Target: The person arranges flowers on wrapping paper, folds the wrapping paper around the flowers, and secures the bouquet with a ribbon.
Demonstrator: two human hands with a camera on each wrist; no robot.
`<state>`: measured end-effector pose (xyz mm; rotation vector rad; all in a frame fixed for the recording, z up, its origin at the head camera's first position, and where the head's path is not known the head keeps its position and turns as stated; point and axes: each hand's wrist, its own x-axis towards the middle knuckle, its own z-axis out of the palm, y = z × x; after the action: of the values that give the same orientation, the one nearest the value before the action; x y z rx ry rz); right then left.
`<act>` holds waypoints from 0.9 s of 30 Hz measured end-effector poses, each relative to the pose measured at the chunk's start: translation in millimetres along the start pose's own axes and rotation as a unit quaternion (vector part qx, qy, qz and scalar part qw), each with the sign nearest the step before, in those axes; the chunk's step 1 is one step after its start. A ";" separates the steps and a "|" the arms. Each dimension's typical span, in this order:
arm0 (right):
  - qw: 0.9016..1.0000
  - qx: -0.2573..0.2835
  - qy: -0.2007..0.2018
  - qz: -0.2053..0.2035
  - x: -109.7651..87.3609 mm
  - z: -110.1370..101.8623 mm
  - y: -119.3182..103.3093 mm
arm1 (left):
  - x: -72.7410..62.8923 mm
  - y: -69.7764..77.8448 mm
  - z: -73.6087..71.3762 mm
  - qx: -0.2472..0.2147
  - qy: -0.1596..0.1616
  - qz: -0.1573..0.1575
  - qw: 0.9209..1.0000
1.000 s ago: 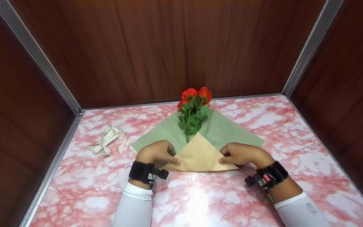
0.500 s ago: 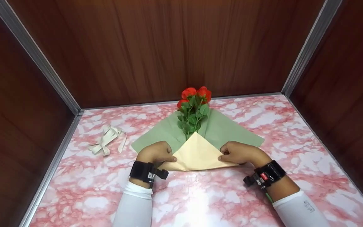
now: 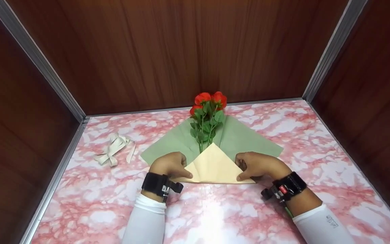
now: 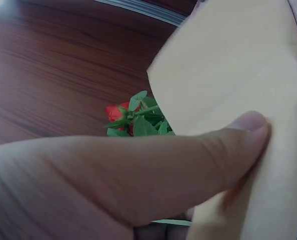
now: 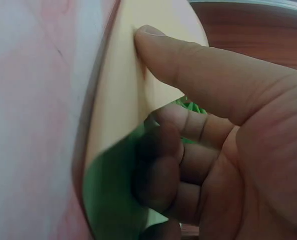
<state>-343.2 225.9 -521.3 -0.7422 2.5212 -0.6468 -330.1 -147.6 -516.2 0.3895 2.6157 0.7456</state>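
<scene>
A sheet of wrapping paper (image 3: 249,135), green on one side and tan on the other, lies under three red artificial roses (image 3: 212,98). Its near part is turned up as a tan triangular flap (image 3: 213,166) over the lower stems, which are hidden. At the fold's left end, my left hand (image 3: 171,164) grips the paper, thumb on the tan face. My right hand (image 3: 257,164) holds the right end, its thumb (image 5: 173,60) pressing the flap and the other fingers curled by the green corner (image 5: 113,190). Leaves (image 4: 146,125) show past the flap in the left wrist view.
A cream ribbon (image 3: 113,149), looped and loose, lies at the left of the pink marbled table (image 3: 113,210). Dark wood-look panels (image 3: 147,61) with metal edging enclose the back and both sides. The blooms reach almost to the back panel.
The flap's tip has shifted left, then back right, and the fold edge looks straighter. Both thumbs have slid slightly down toward the fold. The roses and ribbon stay in place.
</scene>
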 end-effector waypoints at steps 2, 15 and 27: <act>1.000 -0.007 0.009 0.004 -0.6 0.7 -1.7 | -0.5 0.5 0.6 -0.001 0.005 -0.001 1.000; 0.999 -0.033 0.000 -0.011 -1.9 3.2 -4.6 | 3.7 2.9 -0.1 0.023 -0.003 -0.005 1.000; 1.000 -0.022 0.016 -0.010 3.3 -0.2 4.2 | 4.1 1.1 0.8 0.032 0.009 -0.005 0.999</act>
<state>-347.4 227.1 -524.3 -0.7781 2.5682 -0.6178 -333.2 -144.9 -517.3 0.3887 2.6624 0.6658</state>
